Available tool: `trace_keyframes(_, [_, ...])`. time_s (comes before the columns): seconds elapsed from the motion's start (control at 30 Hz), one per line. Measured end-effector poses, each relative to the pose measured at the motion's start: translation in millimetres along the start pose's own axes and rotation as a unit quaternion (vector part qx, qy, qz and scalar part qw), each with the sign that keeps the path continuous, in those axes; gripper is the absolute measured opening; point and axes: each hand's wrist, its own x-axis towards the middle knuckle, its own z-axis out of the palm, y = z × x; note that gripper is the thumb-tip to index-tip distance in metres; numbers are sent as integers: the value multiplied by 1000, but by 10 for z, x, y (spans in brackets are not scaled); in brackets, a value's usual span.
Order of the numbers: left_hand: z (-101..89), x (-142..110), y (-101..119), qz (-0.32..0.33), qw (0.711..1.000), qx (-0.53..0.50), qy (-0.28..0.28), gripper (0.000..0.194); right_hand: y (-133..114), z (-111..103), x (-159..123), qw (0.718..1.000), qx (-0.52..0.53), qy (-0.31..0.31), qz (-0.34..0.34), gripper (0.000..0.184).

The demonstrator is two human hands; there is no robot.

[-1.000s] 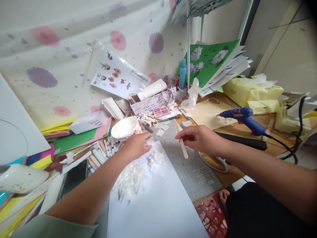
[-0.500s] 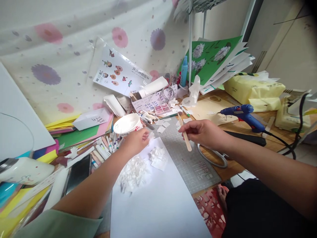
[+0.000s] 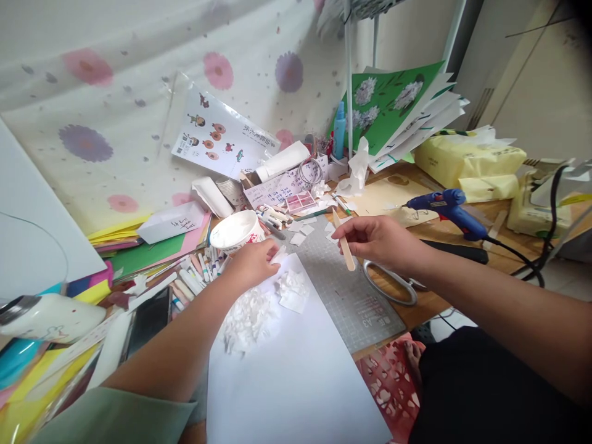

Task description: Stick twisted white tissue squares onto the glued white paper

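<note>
My left hand [image 3: 253, 264] rests at the far edge of a large white sheet [image 3: 287, 370], its fingers pinched on a small white paper piece [image 3: 279, 254] beside a white cup [image 3: 239, 232]. My right hand [image 3: 377, 239] is closed on a wooden craft stick [image 3: 345, 246], held tilted above a grey cutting mat [image 3: 351, 296]. On the sheet near my left hand lie a heap of white paper shreds [image 3: 247, 317] and a crumpled white clump [image 3: 292, 290].
Markers [image 3: 198, 271], coloured paper stacks [image 3: 139, 253] and a phone [image 3: 145, 324] lie at the left. A blue glue gun [image 3: 446, 206] with its black cable, scissors [image 3: 393, 287], yellow tissue packs [image 3: 472, 163] and green flower sheets [image 3: 393, 102] crowd the right. A floral curtain [image 3: 139, 92] hangs behind.
My right hand has lifted the wooden stick a little and drawn it toward the left. My left hand has stayed by the cup, pinching the paper piece.
</note>
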Motion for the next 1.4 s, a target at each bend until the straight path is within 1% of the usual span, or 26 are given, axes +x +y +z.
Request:
trace_keyframes(0.07, [2,16,-16,8,1000,5,12,8,-3,-3,-8,1000,5,2,-4,17])
trace_keyframes(0.1, [-6,24,-22,13,1000,7,18,6,-5,-2,-12,1000,9,3,-6,16])
trace_keyframes(0.2, [-66,20,-2,42,998,8,47,15,-26,-1,-23,999,41,2,-2,16])
trace_keyframes(0.3, [-117,-49,106,101,992,-1,82,16,-57,-5,-33,996,83,7,5,16])
trace_keyframes(0.37, [-106,-123,212,152,985,-5,76,15,-69,-7,-37,996,88,28,12,13])
trace_keyframes(0.43, [-59,-194,312,198,979,-2,55,13,-60,4,-36,996,74,53,17,8])
trace_keyframes(0.47, [-30,-223,351,214,976,2,46,14,-47,18,-33,996,62,61,15,6])
trace_keyframes(0.53, [22,-262,402,231,972,13,38,16,-7,72,-22,997,41,69,9,10])
trace_keyframes(0.6, [50,-277,419,237,971,23,32,17,40,158,-8,997,28,74,11,17])
trace_keyframes(0.67, [55,-278,417,241,970,34,24,18,77,266,3,997,21,76,23,20])
trace_keyframes(0.77, [52,-275,402,252,967,49,13,18,108,417,8,997,7,71,32,18])
trace_keyframes(0.87, [66,-278,383,254,965,58,14,18,133,502,14,996,-8,76,35,15])
trace_keyframes(1.07, [97,-288,363,254,965,59,12,17,198,538,54,994,-39,95,39,14])
trace_keyframes(1.27, [101,-289,368,244,969,49,5,13,207,575,63,993,-78,80,50,14])
trace_keyframes(1.4, [80,-297,378,233,972,30,2,10,156,577,96,991,-107,59,53,15])
